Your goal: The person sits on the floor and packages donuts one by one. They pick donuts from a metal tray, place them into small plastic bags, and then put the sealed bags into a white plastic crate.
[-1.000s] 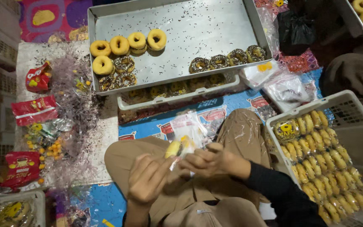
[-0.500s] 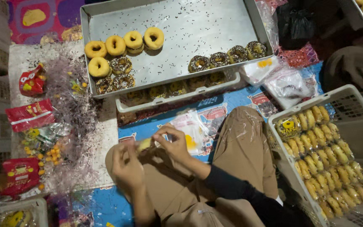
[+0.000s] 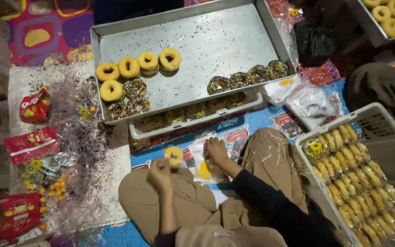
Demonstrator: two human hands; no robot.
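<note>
- One metal tray point(image 3: 216, 36) of ring doughnuts fills the upper centre.
- White basket point(image 3: 380, 123) of wrapped doughnuts, lower right.
- Right hand point(image 3: 216, 151) rests open-fingered on clear bags point(image 3: 202, 167), centre.
- Left hand point(image 3: 160, 170) pinches yellow doughnut point(image 3: 173, 155), centre.

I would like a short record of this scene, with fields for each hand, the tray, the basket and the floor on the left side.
left hand: left hand holds a yellow-glazed doughnut above the lap
right hand: right hand rests on a clear plastic bag
tray: metal tray with yellow doughnuts at its left, sprinkled ones along the front edge
basket: white basket full of bagged doughnuts, at the right
floor, left: red snack packets and clear wrappers
</note>
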